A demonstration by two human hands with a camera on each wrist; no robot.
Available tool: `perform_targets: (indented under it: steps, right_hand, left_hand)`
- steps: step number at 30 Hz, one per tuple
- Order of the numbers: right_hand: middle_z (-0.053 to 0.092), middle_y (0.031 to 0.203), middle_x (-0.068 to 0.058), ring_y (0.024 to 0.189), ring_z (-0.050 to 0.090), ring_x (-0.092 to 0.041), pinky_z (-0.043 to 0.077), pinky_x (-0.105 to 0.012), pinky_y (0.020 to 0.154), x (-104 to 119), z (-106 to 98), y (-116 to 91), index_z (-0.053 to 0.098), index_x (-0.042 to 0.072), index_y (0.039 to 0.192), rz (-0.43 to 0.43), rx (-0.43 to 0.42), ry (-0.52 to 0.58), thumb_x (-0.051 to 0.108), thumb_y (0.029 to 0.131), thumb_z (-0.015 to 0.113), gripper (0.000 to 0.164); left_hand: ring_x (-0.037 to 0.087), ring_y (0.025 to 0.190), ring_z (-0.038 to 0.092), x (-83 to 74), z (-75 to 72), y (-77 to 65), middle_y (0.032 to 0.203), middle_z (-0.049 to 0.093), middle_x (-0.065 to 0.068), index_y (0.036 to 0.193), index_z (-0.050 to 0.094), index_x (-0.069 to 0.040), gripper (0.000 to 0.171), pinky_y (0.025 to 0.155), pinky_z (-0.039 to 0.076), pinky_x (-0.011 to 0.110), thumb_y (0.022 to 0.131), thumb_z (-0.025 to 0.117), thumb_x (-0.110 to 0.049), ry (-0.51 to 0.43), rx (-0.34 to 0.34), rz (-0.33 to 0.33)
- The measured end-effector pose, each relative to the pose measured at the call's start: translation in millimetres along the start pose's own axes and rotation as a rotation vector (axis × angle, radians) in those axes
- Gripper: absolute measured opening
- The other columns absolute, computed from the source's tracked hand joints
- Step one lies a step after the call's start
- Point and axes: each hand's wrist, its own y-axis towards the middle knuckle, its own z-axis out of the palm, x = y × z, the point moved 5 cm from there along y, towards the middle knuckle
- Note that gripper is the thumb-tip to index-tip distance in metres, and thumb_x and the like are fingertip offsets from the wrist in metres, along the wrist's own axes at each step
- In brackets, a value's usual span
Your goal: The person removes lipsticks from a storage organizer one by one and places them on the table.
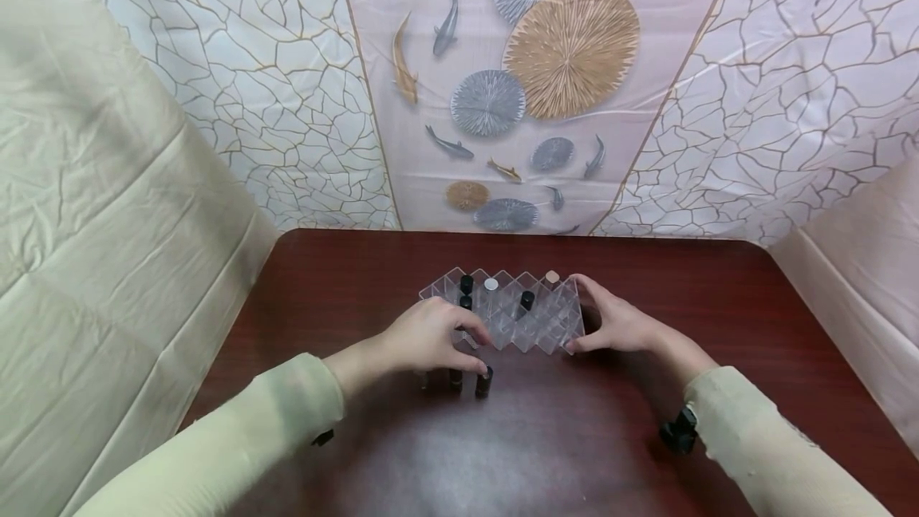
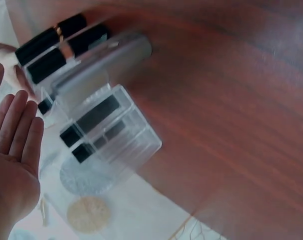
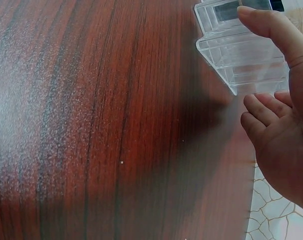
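A clear organizer (image 1: pixel 534 333) with diamond-shaped compartments stands on the table. My right hand (image 1: pixel 621 324) grips its right end, thumb at the front corner and fingers at the back. In the right wrist view the thumb lies against the clear plastic. My left hand (image 1: pixel 434 333) hovers over the organizer's front left, thumb and fingers apart, holding nothing. Just below its thumb stands a black lipstick tube (image 1: pixel 484 384); a second dark tube (image 1: pixel 455 379) is beside it. The left wrist view also shows a silvery, see-through tube (image 2: pixel 104 65) next to these two.
In the organizer sit tubes with black caps (image 1: pixel 527 300), one white cap (image 1: pixel 491 284) and one beige cap (image 1: pixel 551 278). The dark red-brown table (image 1: pixel 345 262) ends at a patterned cloth backdrop (image 1: pixel 495 158). Pale cloth walls (image 1: pixel 129 182) flank it.
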Motion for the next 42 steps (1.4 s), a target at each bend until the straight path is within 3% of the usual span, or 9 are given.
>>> perform_targets:
  steps: [10,15,17,26,34,42]
  right_hand:
    - [0.054,0.153,-0.029,0.149,0.044,-0.047,0.027,-0.008,0.108,1,-1,0,0.031,-0.002,0.154,-0.013,0.001,-0.002,0.015,0.076,0.098,0.104]
    - [0.055,0.153,-0.029,0.149,0.045,-0.046,0.025,-0.007,0.107,-1,-2,0,0.029,-0.004,0.156,0.001,-0.003,-0.017,0.016,0.077,0.098,0.107]
    - [0.055,0.153,-0.029,0.149,0.045,-0.046,0.025,-0.007,0.107,-2,-2,-1,0.029,-0.004,0.156,0.004,-0.002,-0.014,0.017,0.077,0.097,0.107]
    - [0.057,0.148,-0.026,0.146,0.048,-0.046,0.028,-0.009,0.108,1,0,-1,0.034,0.001,0.150,-0.020,-0.007,0.009,0.015,0.076,0.098,0.099]
    - [0.056,0.149,-0.025,0.146,0.049,-0.045,0.030,-0.011,0.108,0,0,-1,0.034,0.001,0.152,-0.016,-0.009,0.000,0.016,0.077,0.098,0.100]
    - [0.056,0.150,-0.025,0.147,0.048,-0.045,0.031,-0.012,0.109,0,1,0,0.034,0.001,0.151,-0.014,-0.004,0.013,0.015,0.077,0.098,0.098]
  left_hand:
    - [0.008,0.101,0.076,15.7,-34.2,8.7,0.105,0.081,-0.009,0.110,0.083,-0.019,0.033,0.091,0.057,0.027,0.082,0.093,-0.035,-0.021,-0.084,-0.019]
    - [0.005,0.089,0.073,28.6,-44.0,15.7,0.107,0.081,-0.008,0.112,0.083,-0.018,0.033,0.086,0.057,0.028,0.084,0.092,-0.034,-0.030,-0.096,-0.053]
    - [0.004,0.087,0.072,34.4,-45.3,18.2,0.108,0.082,-0.005,0.113,0.083,-0.018,0.032,0.083,0.057,0.029,0.085,0.092,-0.032,-0.036,-0.093,-0.074]
    - [0.025,0.102,0.076,59.8,-48.1,27.6,0.110,0.082,0.002,0.117,0.082,-0.012,0.034,0.089,0.058,0.040,0.087,0.090,-0.026,-0.047,-0.101,-0.127]
    - [0.019,0.111,0.075,77.4,-50.7,33.1,0.114,0.081,-0.002,0.122,0.080,-0.015,0.040,0.099,0.056,0.041,0.086,0.092,-0.027,-0.023,-0.107,-0.171]
    - [0.019,0.122,0.071,87.6,-44.1,38.4,0.127,0.078,-0.001,0.132,0.077,-0.016,0.049,0.104,0.053,0.041,0.087,0.091,-0.029,0.007,-0.060,-0.210]
